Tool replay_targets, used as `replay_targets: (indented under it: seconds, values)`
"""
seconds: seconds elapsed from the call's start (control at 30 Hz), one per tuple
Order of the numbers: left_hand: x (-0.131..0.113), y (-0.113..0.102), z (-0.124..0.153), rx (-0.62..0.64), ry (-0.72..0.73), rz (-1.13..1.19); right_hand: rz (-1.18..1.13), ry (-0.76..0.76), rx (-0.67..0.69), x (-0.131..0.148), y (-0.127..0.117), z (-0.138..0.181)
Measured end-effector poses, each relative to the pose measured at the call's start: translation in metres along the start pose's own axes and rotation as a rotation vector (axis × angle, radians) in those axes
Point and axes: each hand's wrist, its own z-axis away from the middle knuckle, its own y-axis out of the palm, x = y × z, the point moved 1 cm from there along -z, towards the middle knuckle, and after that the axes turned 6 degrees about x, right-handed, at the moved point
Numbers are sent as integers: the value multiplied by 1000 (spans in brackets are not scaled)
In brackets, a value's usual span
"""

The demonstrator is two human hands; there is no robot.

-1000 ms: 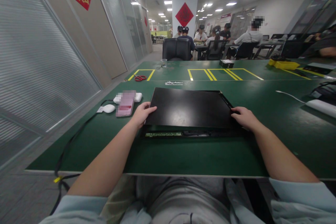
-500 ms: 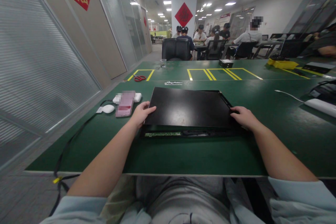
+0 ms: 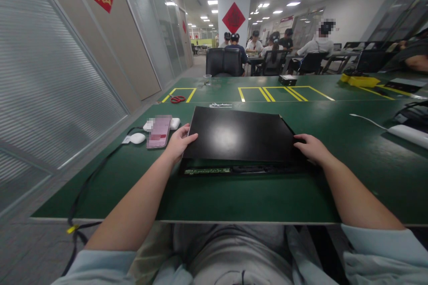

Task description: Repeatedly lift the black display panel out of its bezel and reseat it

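Observation:
A flat, glossy black screen panel (image 3: 237, 138) lies between my hands, tilted slightly above a black frame (image 3: 287, 170). My left hand (image 3: 179, 143) grips the panel's left edge, thumb on top and fingers curled underneath. At the right edge my right hand (image 3: 310, 148) pinches the panel near its corner, and part of its fingers is hidden below. Along the near side of the frame shows a strip of green circuit board (image 3: 207, 171). The panel covers most of the frame.
On the green table (image 3: 254, 205), a pink phone (image 3: 159, 132), a white rounded device (image 3: 137, 138) and a black strap (image 3: 96, 171) lie left. Red scissors (image 3: 178, 99), a plastic cup (image 3: 207, 79) and small white tools (image 3: 220, 105) sit beyond; a white power strip (image 3: 409, 137) lies right.
The panel's far edge has risen a little, mostly at the left, and now hides the frame's far right part. Both hands keep their hold at nearly the same places.

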Motion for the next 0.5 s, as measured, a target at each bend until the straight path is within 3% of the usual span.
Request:
replay_targets:
  seconds: [0.3,0.5]
  values:
    - [-2,4,1,45,181,103,-330,80,-96,13,-5,7]
    - [-6,1,2,-28,179,146,-623,64,-278,17,-11,11]
